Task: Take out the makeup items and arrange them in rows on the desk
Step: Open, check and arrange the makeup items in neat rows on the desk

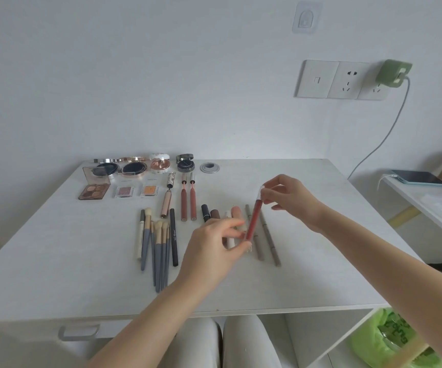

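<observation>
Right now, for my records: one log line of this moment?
hands: left and right hold red lip gloss tube | above desk | unplaced

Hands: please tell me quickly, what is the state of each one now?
Left hand: pinches the lower end of the red lip gloss tube.
Right hand: pinches the white cap end of the same tube.
</observation>
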